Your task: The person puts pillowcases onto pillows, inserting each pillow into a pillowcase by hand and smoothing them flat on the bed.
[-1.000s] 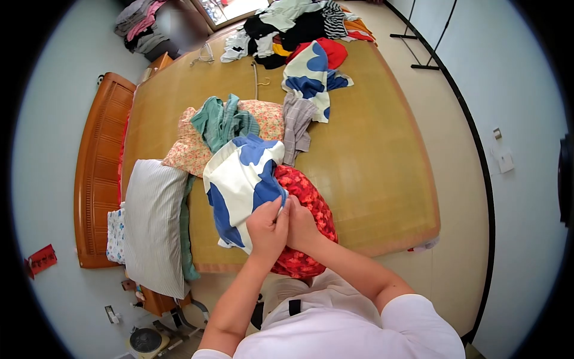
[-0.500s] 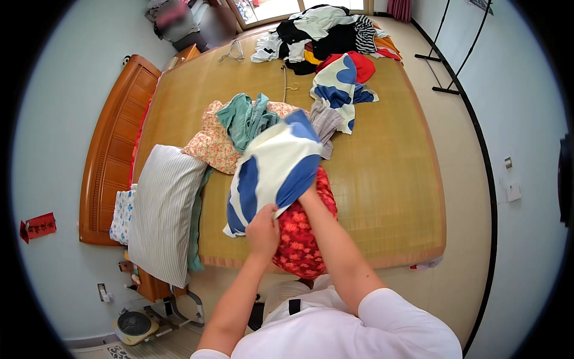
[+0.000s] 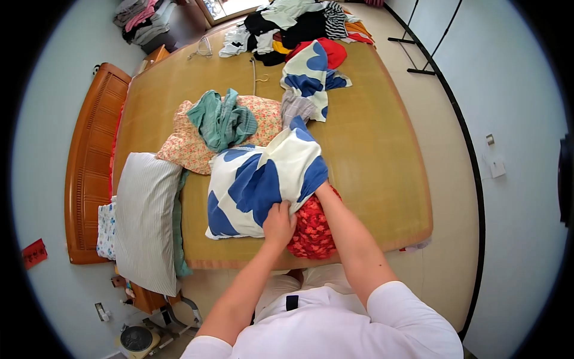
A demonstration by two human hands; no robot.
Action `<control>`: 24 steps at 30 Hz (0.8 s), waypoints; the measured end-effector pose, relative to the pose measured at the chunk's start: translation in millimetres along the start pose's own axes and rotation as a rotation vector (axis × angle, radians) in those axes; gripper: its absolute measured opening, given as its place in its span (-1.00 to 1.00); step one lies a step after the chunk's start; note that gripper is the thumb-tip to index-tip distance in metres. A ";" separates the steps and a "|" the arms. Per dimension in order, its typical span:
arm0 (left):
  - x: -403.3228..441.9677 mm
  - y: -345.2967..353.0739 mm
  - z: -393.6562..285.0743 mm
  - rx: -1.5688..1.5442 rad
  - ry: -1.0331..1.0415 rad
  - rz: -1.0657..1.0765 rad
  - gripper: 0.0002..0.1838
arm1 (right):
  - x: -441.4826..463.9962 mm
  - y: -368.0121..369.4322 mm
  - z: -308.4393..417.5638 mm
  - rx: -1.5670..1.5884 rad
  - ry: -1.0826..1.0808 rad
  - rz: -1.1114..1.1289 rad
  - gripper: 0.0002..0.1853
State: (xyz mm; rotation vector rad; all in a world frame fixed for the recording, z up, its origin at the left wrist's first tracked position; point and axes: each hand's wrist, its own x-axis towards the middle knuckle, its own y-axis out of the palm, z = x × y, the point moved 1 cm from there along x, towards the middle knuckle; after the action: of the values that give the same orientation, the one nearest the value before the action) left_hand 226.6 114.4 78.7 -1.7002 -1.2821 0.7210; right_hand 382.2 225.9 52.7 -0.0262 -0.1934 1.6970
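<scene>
A white-and-blue pillowcase (image 3: pixel 251 185) lies across the near part of the bed, partly over a red floral pillow (image 3: pixel 314 230). My left hand (image 3: pixel 280 224) is closed on the pillowcase's near edge, beside the pillow. My right hand (image 3: pixel 323 190) reaches in under the case's right edge, above the pillow; its fingers are hidden by the cloth. Just beyond the case, a peach floral pillow (image 3: pixel 179 143) carries a crumpled green cloth (image 3: pixel 218 122).
A striped pillow (image 3: pixel 146 221) rests at the left by the wooden headboard (image 3: pixel 92 173). Another white-and-blue cloth (image 3: pixel 308 81) and a grey cloth (image 3: pixel 296 106) lie farther back. A clothes heap (image 3: pixel 299 30) covers the far end of the mat-topped bed (image 3: pixel 376 179).
The pillowcase has come down and spread flatter to the left, covering more of the red pillow's upper part. My left hand stays on its edge. The view has shifted slightly.
</scene>
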 end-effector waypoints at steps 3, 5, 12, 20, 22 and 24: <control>5.9 12.7 12.3 0.041 -0.046 0.090 -0.77 | -25.4 -3.8 -9.1 -0.027 0.006 0.113 -0.39; 4.7 17.4 15.1 0.043 -0.051 0.150 -0.81 | -44.4 -14.5 -16.8 -0.129 -0.008 0.210 -0.37; -2.1 31.4 24.0 0.000 -0.053 0.277 -0.80 | -146.9 -50.9 -17.3 -0.407 0.013 -0.003 -0.44; -11.8 28.6 21.8 -0.016 -0.028 0.259 -0.75 | -303.6 -12.1 -89.1 -0.112 0.735 -0.094 -0.30; -18.1 30.3 19.2 0.040 -0.038 0.271 -0.75 | -312.9 31.0 -100.8 0.318 0.706 -0.287 -0.22; -23.3 29.0 20.6 0.102 -0.053 0.285 -0.74 | -308.3 47.6 -120.2 0.191 0.785 -0.215 -0.14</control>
State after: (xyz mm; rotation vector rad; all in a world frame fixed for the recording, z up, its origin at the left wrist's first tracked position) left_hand 215.3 95.5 42.4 -1.8090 -1.0295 0.9867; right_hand 393.1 -70.4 -101.7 -0.5019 0.5331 1.3739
